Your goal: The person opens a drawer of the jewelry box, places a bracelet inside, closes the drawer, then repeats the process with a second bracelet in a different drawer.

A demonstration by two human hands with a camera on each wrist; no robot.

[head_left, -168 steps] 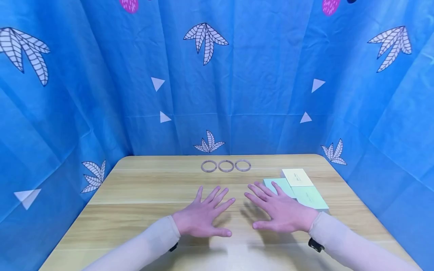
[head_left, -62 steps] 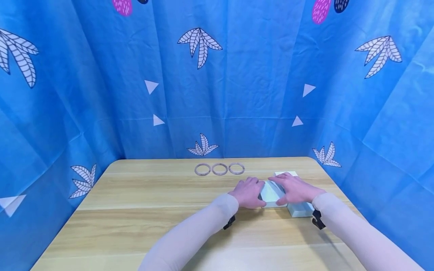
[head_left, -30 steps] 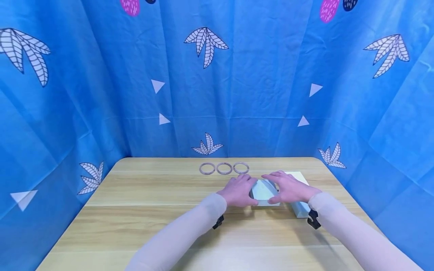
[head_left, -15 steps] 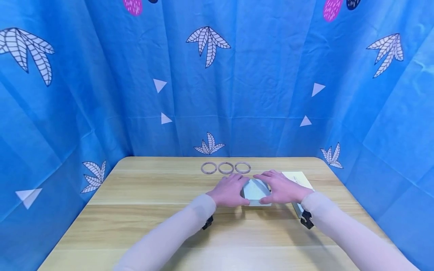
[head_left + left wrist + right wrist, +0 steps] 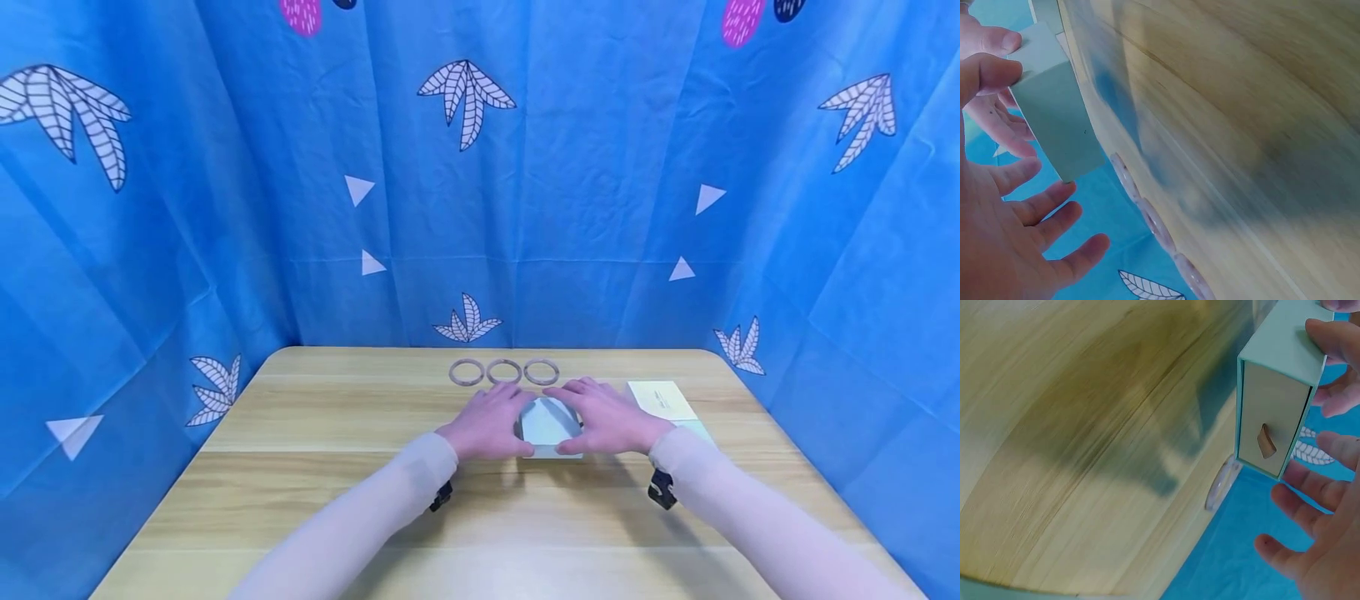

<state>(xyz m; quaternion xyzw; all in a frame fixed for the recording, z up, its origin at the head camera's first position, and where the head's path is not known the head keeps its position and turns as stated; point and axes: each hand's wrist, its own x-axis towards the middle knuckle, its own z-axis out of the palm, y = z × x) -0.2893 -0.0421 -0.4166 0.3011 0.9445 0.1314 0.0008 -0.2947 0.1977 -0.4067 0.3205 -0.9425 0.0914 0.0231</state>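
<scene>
A small mint-green drawer box [image 5: 550,427] is held between my two hands, near the middle of the table. My left hand [image 5: 487,423] grips its left side, thumb at the near edge and index finger at the far edge. My right hand [image 5: 609,419] holds the opposite side the same way. In the right wrist view the box's beige drawer front [image 5: 1272,406] shows, with a brown pull tab [image 5: 1266,442]; the drawer is pushed in. The left wrist view shows the plain green back [image 5: 1060,128] of the box. The other fingers of both hands are spread out.
Three pale purple bangles [image 5: 504,372] lie in a row at the back of the wooden table [image 5: 337,500]. Right of my hands lie a cream-topped box [image 5: 662,400] and a green box [image 5: 696,430], partly hidden by my right arm. A blue curtain [image 5: 592,208] surrounds the table.
Both hands were spread over the table at first, then took hold of the drawer box beside the other boxes. They have carried it left, to the middle of the table.
</scene>
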